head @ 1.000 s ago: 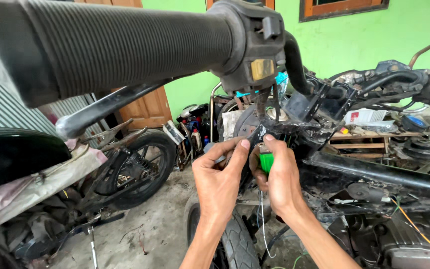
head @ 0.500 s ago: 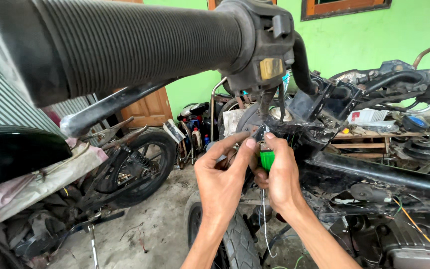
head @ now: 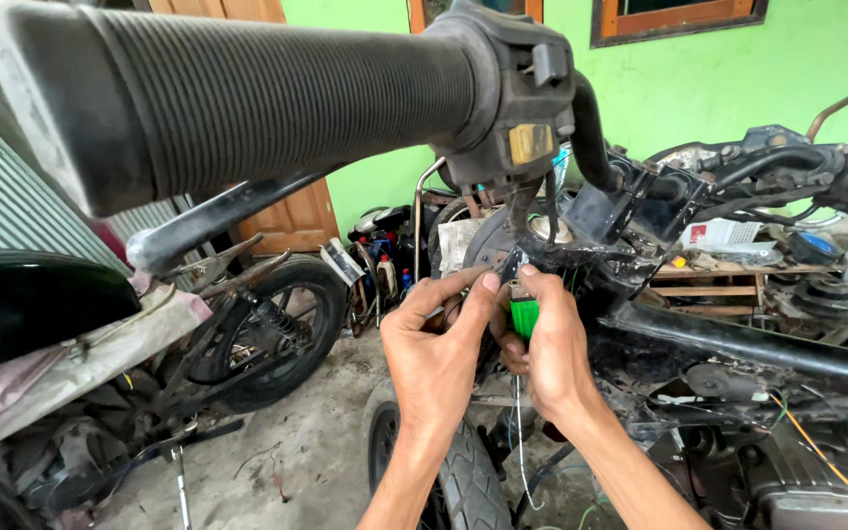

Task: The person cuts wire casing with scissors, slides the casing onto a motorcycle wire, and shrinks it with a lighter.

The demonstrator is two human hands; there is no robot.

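Under the ribbed black handlebar grip (head: 247, 108), I am pinching my left hand (head: 439, 348) narrowly at the wiring beside a green connector (head: 524, 316), which my right hand (head: 552, 353) is holding just above the front tyre (head: 468, 481).

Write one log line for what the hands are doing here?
left hand: pinching wires under black ribbed handlebar grip | right hand: holding small green plastic part | below: front tyre
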